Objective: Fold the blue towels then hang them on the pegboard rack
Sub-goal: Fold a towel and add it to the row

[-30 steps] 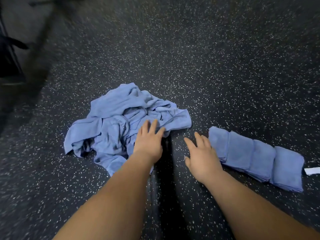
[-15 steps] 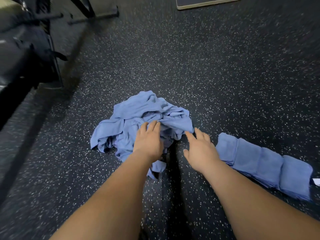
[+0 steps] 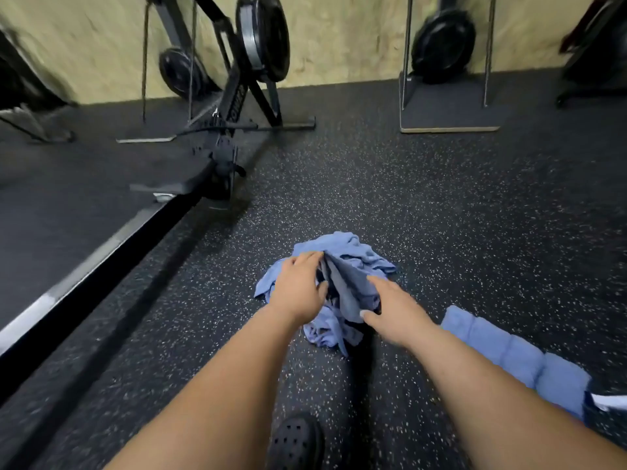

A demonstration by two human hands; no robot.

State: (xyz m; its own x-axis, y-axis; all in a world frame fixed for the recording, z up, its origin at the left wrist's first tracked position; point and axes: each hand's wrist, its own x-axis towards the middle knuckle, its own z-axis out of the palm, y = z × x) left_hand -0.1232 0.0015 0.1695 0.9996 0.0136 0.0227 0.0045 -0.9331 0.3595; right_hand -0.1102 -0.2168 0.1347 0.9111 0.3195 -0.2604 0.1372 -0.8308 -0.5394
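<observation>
Right now your left hand (image 3: 298, 288) pinches a fold atop the crumpled towel pile (image 3: 342, 283) on the floor (image 3: 441, 215); right hand (image 3: 393, 308), fingers loosely spread, touches its near-right edge. Folded towels (image 3: 515, 351) lie further right, nearer that hand.

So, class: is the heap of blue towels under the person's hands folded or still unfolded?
Unfolded. The heap of blue towels is bunched and creased, with loose edges, unlike the folded towels lying flat in a row at right.

Head view: looking forward and down over both forearms at the speckled floor (image 3: 441, 215)
Nearness: facing the far wall (image 3: 339, 45), floor lying close below
</observation>
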